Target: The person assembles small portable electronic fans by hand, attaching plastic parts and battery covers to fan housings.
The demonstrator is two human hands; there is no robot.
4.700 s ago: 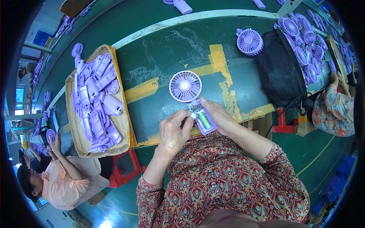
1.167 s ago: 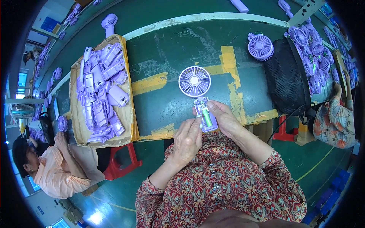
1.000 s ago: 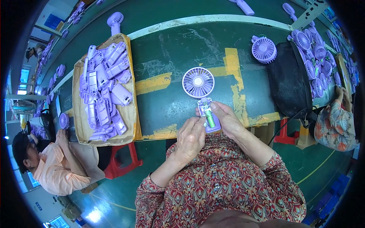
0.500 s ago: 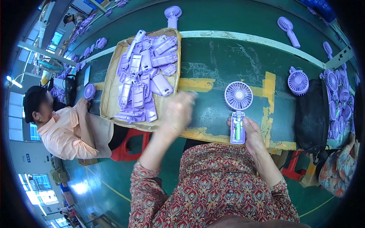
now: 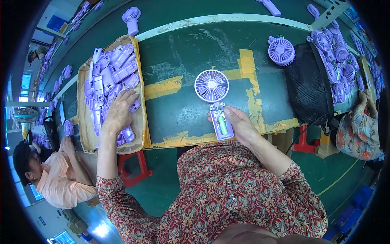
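Note:
My right hand (image 5: 242, 125) holds a purple handheld fan (image 5: 211, 86) by its handle, with the thumb along the right edge. The handle is open at the front, and a green battery cell (image 5: 222, 125) and a small circuit board (image 5: 217, 108) show inside it. At the left, my left hand (image 5: 120, 112) reaches into a cardboard tray (image 5: 143, 132) of loose purple handle covers (image 5: 98, 88). Its fingers curl over one cover (image 5: 135, 106), whose end sticks out beside the hand; part of the grip is hidden.
Another purple fan (image 5: 281, 51) lies beside a black mesh bag (image 5: 307, 87) on the right. Beyond the bag is a pile of fans (image 5: 340, 91). Co-workers sit at the left (image 5: 61, 179) and right (image 5: 357, 132). Red stools (image 5: 136, 168) stand below the table edge.
My left hand has moved left from beside the tray onto the covers in it. The right hand still holds the opened fan. The whole view has shifted.

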